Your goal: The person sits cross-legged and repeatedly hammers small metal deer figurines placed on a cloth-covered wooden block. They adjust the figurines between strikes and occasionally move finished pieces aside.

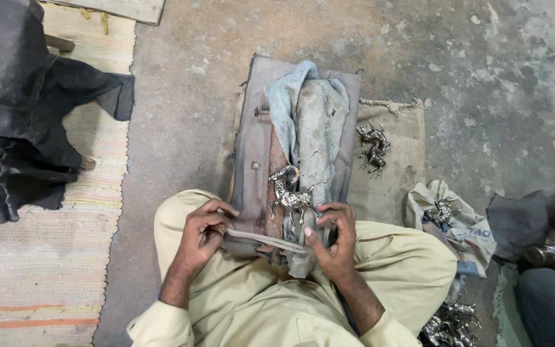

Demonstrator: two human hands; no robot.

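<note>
Seemingly mid-batch, the silvery metal deer figurine [288,195] stands on the cloth-draped wooden block [252,141], right hand [333,239] clamped at its legs, left hand [202,236] closed on the block's edge, while similar figurines [374,146] lie beside the block.

A dark cloth [20,109] lies crumpled over a striped woven mat [40,257], well off to the left of the fingers. Beyond the fingers and to their right, small metal figurines [374,148] sit on burlap sacking [399,160]; a crumpled printed bag [464,228] lies farther right
</note>
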